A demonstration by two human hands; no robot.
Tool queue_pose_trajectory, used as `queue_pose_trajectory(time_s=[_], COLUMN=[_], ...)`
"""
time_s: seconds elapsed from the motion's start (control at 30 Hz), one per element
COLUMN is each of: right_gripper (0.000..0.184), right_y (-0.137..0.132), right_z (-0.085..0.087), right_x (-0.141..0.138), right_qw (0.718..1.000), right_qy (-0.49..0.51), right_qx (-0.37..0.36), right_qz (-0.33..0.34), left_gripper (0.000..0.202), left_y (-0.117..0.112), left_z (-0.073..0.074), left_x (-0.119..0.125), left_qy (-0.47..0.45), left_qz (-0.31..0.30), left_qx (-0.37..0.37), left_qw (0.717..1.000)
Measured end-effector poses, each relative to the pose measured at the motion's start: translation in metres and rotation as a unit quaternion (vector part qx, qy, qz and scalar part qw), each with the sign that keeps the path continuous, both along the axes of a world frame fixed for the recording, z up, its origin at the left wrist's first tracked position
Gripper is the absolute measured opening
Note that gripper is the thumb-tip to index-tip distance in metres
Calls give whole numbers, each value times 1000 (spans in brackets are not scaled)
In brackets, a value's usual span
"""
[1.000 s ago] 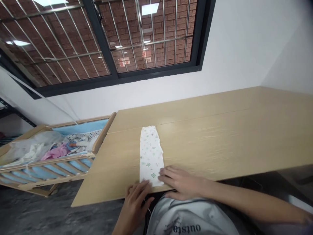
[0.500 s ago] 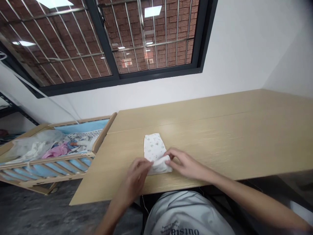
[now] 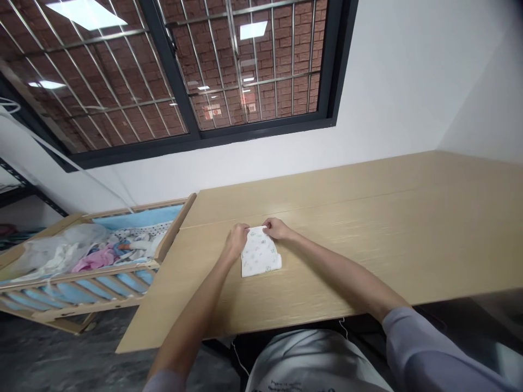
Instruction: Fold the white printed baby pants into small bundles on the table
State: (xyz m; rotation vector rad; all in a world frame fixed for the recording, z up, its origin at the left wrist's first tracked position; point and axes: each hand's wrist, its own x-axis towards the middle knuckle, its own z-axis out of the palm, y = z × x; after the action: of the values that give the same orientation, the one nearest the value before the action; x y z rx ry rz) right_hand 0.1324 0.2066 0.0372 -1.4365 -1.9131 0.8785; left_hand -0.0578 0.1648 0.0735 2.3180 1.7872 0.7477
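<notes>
Left hand (image 3: 236,243) and right hand (image 3: 277,228) on folded printed cloth (image 3: 260,255)

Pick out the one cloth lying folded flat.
The white green-printed cloth, folded flat on the pale wooden table; the pink garment and others lie heaped in the wooden crib.

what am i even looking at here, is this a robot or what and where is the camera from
No robot here: these are a person's own bare hands, filmed by one camera worn on their head, looking forward and down, so you see roughly what they see. The left hand and the right hand both touch the far edge of a folded white cloth with a small green print, which lies on a light wooden table. Whether they actually grip it is hard to tell. To the left stands a slatted wooden cot holding a heap of clothes.
</notes>
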Motion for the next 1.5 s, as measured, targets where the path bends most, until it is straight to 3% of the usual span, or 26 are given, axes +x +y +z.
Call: queue_pose_trajectory(time_s=[0.1,0.2,0.27,0.33,0.43,0.57,0.67,0.97,1.1,1.2,1.33,1.4,1.5], right_gripper=[25,40,47,51,56,62,65,71,72,73,64,56,44], right_y=[-8,-32,-53,-72,-89,-86,-71,5,15,3,-39,-65,-100], right_z=[2,12,19,20,10,-15,-25,-21,-14,3,27,29,19], right_x=[0,-2,-7,-15,-27,-37,-39,-31,-28,-15,18,33,46], right_qw=[999,988,967,934,881,887,893,914,916,926,937,931,917], right_qy=[-14,-45,-70,-90,-115,-148,-164,-242,-251,-220,-165,-160,-183], right_qx=[27,147,224,258,247,158,147,170,155,154,201,214,218], right_qz=[-12,10,96,232,386,408,392,277,272,266,232,250,281], left_gripper=[33,43,50,58,56,50,52,58,58,49,32,27,24], left_y=[-20,-73,-117,-154,-182,-184,-181,-183,-183,-178,-161,-151,-141], left_z=[-3,-15,-31,-48,-66,-71,-70,-73,-68,-60,-44,-38,-34], left_x=[6,19,32,43,52,52,51,47,48,36,0,-19,-35], left_qy=[12,28,68,122,186,208,207,215,216,203,172,167,169], left_qz=[27,19,9,26,69,89,92,86,81,62,-18,-59,-103], left_qx=[19,43,87,111,84,61,60,44,32,5,-2,17,41], left_qw=[999,999,994,986,976,972,972,972,973,977,985,984,979])
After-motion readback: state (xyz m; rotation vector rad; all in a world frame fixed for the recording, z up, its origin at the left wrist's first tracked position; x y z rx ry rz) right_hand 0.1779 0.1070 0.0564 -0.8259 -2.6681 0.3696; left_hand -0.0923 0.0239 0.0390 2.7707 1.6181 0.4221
